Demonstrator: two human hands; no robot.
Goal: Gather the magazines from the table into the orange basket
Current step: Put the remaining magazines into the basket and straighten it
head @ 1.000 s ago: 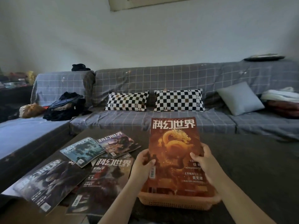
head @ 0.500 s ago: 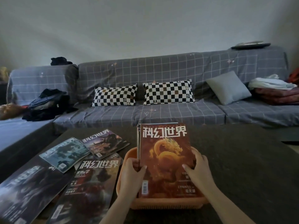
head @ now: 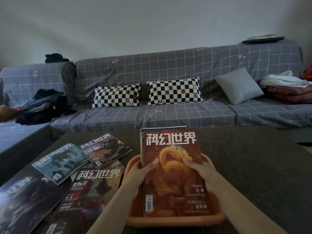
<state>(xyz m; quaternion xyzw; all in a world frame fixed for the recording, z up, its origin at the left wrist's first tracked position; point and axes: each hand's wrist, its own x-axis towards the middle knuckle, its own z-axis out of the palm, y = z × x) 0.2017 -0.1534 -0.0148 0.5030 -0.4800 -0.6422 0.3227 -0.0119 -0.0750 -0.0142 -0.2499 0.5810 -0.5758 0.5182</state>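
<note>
Orange basket [head: 175, 221] sits on the dark table [head: 253, 166], near edge. Dragon-cover magazine [head: 172, 174] lies on top of a stack inside the basket, its far end sticking out past the basket rim. Left hand [head: 136, 176] grips the magazine's left edge, thumb on the cover; right hand [head: 200, 173] grips the right edge the same way. Four loose magazines [head: 94, 191] overlap left of the basket. Grid-pattern sofa [head: 168, 68] behind the basket.
</note>
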